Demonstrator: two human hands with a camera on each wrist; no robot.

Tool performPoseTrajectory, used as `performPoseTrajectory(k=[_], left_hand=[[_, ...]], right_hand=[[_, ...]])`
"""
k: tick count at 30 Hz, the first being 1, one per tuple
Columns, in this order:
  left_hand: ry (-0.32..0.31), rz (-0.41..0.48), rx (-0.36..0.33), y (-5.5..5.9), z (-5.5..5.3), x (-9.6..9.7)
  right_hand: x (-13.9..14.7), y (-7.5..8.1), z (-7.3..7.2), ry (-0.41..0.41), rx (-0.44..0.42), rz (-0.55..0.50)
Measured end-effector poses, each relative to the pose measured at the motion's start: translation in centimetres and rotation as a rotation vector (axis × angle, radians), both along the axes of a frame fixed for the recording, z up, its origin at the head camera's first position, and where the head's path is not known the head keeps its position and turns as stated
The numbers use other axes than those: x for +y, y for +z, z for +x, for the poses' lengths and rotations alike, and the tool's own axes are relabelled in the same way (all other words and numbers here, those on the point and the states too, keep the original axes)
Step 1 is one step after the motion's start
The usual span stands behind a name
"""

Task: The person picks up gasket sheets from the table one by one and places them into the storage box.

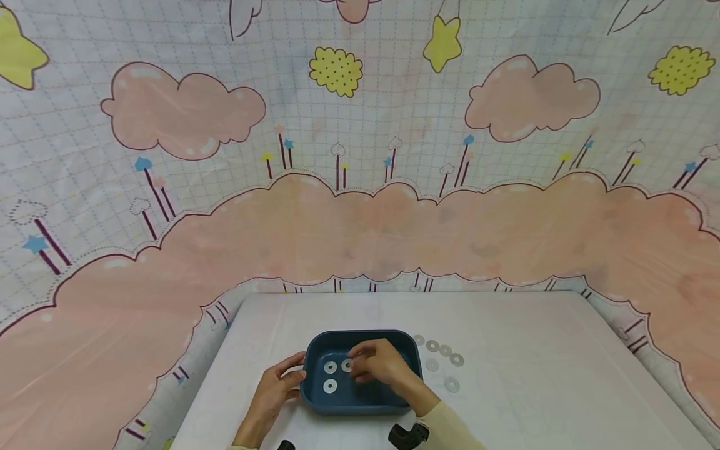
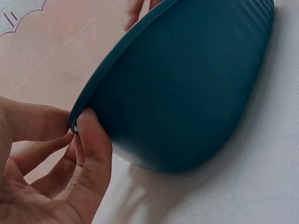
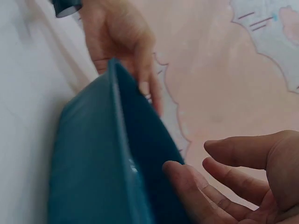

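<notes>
A dark blue rectangular bin [image 1: 360, 410] with rounded corners stands on the white table. My left hand [image 1: 272, 390] holds its left rim; in the left wrist view the thumb and fingers [image 2: 93, 149] pinch the edge. Over the inside of the bin is my right hand [image 1: 379, 364], its fingers loosely bent. The right wrist view shows the thumb and fingers [image 3: 184, 179] apart with nothing between them. Flat round washers lie on the bin floor: one washer [image 1: 330, 367] at the left, another washer [image 1: 330, 386] nearer me, and a third washer [image 1: 346, 365] partly hidden by the right fingertips.
Several more washers [image 1: 457, 360] lie loose on the white tabletop [image 1: 534, 375], just right of the bin. A cloth [image 1: 371, 231] printed with clouds and stars hangs behind the table. Dark wrist straps [image 1: 409, 436] show at the bottom edge.
</notes>
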State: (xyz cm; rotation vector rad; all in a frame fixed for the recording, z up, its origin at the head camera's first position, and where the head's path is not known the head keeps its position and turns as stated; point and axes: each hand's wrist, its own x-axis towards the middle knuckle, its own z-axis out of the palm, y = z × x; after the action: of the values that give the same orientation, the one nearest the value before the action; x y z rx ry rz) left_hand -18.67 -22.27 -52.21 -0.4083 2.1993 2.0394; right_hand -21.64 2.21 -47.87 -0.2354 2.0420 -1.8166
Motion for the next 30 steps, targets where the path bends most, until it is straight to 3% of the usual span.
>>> performPoseTrajectory(k=[18, 30], left_hand=[[-0.009, 0.02, 0.024, 0.1, 0.3, 0.1], [-0.007, 0.024, 0.033, -0.2, 0.3, -0.1]], right_hand=[[4.6, 2.7, 1.1, -0.038, 0.117, -0.033], [7.1, 2.6, 1.5, -0.114, 0.186, -0.01]])
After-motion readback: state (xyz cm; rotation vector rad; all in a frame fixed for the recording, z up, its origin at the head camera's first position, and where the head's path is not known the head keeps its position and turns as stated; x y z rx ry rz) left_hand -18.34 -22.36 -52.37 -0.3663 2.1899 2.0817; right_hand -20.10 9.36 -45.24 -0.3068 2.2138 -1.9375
